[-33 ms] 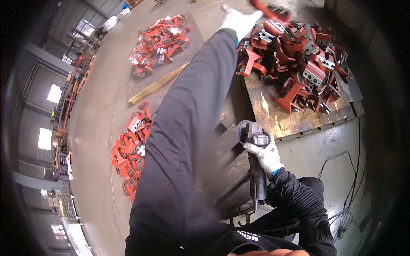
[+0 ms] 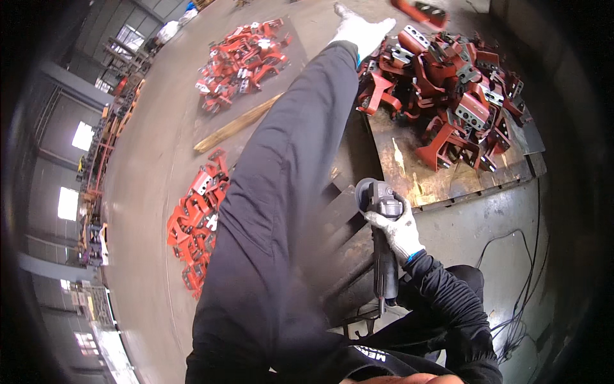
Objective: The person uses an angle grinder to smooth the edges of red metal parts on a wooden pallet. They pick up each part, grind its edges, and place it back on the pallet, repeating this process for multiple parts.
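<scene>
My left arm stretches far forward. At its end my left hand [image 2: 362, 31], in a white glove, is open with its fingers spread, beside the far left of a pile of red metal brackets [image 2: 473, 110]. Just right of this hand a single red bracket [image 2: 422, 13], partly cut off by the top edge, is blurred and apart from the fingers. My right hand [image 2: 400, 232], gloved too, grips a dark angle grinder [image 2: 385, 269] near its head. The disc points up and left, close to the near left corner of the worktable [image 2: 441, 182] that bears the pile.
Two more heaps of red brackets lie to the left, a far one [image 2: 243, 61] and a nearer one [image 2: 197, 224]. A wooden beam [image 2: 236, 123] lies between them. Black cables [image 2: 527, 281] trail over the floor at right. Dark steel bars [image 2: 342, 221] stand beside the grinder.
The single red bracket has shifted a little to the right, away from my left hand. The grinder and my right hand are almost unchanged.
</scene>
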`<action>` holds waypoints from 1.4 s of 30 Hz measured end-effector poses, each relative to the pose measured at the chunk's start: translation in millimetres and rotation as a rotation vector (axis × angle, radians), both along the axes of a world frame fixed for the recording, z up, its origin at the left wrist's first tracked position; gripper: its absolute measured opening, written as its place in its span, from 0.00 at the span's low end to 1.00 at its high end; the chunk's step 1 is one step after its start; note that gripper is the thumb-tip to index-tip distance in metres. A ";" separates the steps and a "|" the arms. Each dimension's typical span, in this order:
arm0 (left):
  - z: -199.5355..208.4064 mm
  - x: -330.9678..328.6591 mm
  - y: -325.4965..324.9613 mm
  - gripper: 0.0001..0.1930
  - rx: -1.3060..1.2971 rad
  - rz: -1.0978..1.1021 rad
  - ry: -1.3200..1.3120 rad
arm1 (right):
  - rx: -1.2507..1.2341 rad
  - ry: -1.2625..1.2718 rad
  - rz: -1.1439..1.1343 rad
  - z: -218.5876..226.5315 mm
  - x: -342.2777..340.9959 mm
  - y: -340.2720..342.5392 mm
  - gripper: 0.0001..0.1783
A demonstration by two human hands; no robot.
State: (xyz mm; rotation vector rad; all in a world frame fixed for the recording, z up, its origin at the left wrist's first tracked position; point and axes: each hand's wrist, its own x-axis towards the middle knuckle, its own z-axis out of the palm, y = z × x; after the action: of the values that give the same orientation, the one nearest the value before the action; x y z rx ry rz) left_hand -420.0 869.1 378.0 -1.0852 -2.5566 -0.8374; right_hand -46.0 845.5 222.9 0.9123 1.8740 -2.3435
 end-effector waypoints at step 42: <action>-341.7 291.0 -866.5 0.32 -0.159 1.667 -0.355 | 0.221 -0.179 0.351 -62.3 -51.7 -173.3 0.21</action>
State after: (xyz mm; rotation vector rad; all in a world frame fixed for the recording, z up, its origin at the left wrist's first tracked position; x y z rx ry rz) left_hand -129.0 2.6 36.3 1.2714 -2.5783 -0.2804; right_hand -97.8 672.3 160.6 0.7064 2.0488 -1.8247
